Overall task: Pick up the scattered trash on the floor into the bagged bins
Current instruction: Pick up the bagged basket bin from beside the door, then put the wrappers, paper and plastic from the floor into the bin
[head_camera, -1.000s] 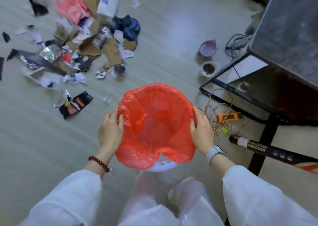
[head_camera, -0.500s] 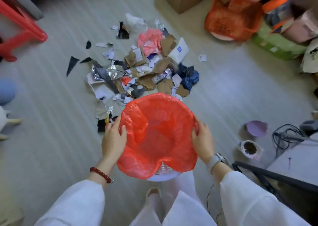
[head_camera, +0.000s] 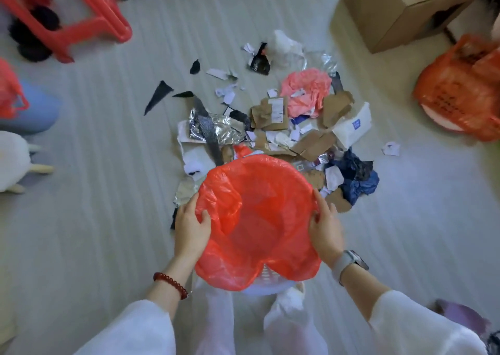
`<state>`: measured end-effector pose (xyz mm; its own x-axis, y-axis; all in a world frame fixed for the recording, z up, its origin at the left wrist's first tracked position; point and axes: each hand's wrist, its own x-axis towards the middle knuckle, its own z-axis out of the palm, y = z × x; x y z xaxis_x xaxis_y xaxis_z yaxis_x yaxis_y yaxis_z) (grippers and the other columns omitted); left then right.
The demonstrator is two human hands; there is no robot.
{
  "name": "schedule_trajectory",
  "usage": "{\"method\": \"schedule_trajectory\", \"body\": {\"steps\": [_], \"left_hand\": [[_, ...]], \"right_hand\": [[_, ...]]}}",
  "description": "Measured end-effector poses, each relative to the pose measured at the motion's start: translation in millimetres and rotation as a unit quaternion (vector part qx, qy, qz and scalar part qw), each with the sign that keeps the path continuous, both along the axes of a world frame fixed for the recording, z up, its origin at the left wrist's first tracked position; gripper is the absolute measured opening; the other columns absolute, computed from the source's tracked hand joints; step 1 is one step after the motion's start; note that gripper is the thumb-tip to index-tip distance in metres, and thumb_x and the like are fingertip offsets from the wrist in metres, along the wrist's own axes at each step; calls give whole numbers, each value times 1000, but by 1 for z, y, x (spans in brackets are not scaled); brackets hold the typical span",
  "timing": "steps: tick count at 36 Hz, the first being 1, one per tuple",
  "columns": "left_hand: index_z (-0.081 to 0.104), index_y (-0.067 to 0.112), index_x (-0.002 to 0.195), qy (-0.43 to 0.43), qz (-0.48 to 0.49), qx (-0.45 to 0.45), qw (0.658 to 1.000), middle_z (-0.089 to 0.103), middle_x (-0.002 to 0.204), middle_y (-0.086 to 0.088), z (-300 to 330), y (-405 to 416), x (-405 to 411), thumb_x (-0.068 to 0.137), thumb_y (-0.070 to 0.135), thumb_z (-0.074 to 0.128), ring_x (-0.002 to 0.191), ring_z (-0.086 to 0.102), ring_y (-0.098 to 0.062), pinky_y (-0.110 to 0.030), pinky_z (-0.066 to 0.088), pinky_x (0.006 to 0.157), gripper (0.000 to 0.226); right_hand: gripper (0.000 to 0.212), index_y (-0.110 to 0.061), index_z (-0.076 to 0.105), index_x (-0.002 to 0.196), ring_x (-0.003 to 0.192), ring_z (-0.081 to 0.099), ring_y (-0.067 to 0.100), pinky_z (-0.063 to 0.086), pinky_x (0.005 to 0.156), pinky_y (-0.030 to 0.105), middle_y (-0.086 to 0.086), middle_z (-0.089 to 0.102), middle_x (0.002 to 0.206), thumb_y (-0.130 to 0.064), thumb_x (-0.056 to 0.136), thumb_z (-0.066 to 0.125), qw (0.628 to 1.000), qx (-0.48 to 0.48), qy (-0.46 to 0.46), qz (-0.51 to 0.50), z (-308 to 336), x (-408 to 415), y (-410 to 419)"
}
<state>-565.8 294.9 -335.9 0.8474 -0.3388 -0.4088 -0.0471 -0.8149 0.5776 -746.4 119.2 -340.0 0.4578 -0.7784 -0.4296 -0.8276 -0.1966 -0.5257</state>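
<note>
**Both hands grip the red-bagged bin above the trash pile**

The left hand [head_camera: 191,226] is clamped on the left rim of the bin [head_camera: 266,283], fingers curled down its outer side and the thumb pressed over the edge onto the red bag [head_camera: 257,219] that lines it. The right hand [head_camera: 326,229] mirrors it on the right rim: fingers wrapped round the outside, thumb hooked over the bag's folded edge. Neither hand is spread wide; each is closed about the rim, with the plastic caught beneath the thumb. A red bead bracelet [head_camera: 170,284] sits on the left wrist, a grey watch [head_camera: 349,262] on the right.

The bag hangs open between the hands, its inside looking bare, and the white latticed body of the bin shows just under the bag's near edge.

The scattered trash [head_camera: 284,122] lies on the pale floor [head_camera: 108,192] just beyond the bin: torn cardboard, silver foil, white paper scraps, a crumpled pink sheet, dark blue plastic and black shards. The bin's far rim overlaps the nearest pieces in view.

A second bagged bin [head_camera: 460,95], also lined in red, stands at the right, well apart from the pile.
</note>
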Motion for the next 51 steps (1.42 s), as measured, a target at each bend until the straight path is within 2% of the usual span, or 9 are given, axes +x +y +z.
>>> {"method": "schedule_trajectory", "body": {"steps": [18,25,29,33,37,40,44,47,51], "left_hand": [[27,3,142,-123,199,132,963,40,128,-31,-219,152,274,83,5,53,116,37,-46,-47,29,100,65],[19,3,145,-87,247,98,960,32,139,-26,-283,169,299,86,8,51,128,29,-41,-43,24,107,67],[18,0,144,-86,230,53,968,21,149,-24,-295,166,309,87,7,51,139,19,-34,-37,16,114,66],[22,9,145,-91,208,112,968,14,154,-14,-276,149,303,88,16,52,142,12,-29,-51,12,113,64],[44,7,133,-167,166,56,970,33,145,-17,-241,119,265,83,19,49,136,28,-32,-49,22,110,51],[56,5,118,-207,89,-33,974,49,127,-15,-224,96,216,81,16,45,119,44,-25,-37,34,101,40],[60,9,108,-123,-13,-65,990,58,113,-7,-233,79,139,81,21,39,106,47,-15,-27,41,90,36],[57,12,117,-29,-53,-3,998,56,119,-6,-274,82,94,83,23,42,111,50,-19,-35,44,93,38],[32,19,140,106,7,115,988,29,146,-6,-344,94,73,87,25,57,134,29,-25,-40,34,103,59]], "right_hand": [[62,-24,20,147,115,48,37,43,94,45,16,33,139,-2,90,33,967,67,-83,231,-210,377,114],[62,-7,24,145,126,39,36,26,97,25,23,37,139,9,85,35,946,37,-99,308,-275,430,116],[66,-9,22,146,124,43,32,31,92,16,20,35,143,10,84,34,940,71,-111,315,-288,439,107],[58,-18,26,145,79,52,23,36,54,10,8,62,93,0,90,36,945,103,-102,293,-266,429,92],[54,-14,30,142,108,52,27,40,92,34,14,46,137,0,90,33,963,100,-68,240,-244,392,68],[54,-14,32,142,86,53,24,48,77,38,18,48,132,0,90,32,968,93,-37,230,-240,348,53],[49,-14,38,138,67,51,23,38,63,28,16,47,130,1,91,34,969,103,15,223,-243,281,42],[46,-13,44,132,84,54,29,39,64,31,13,52,119,0,90,34,962,94,58,251,-272,236,37],[44,-15,42,136,121,46,29,44,94,41,10,46,135,-6,93,39,943,94,89,307,-329,198,37]]}}
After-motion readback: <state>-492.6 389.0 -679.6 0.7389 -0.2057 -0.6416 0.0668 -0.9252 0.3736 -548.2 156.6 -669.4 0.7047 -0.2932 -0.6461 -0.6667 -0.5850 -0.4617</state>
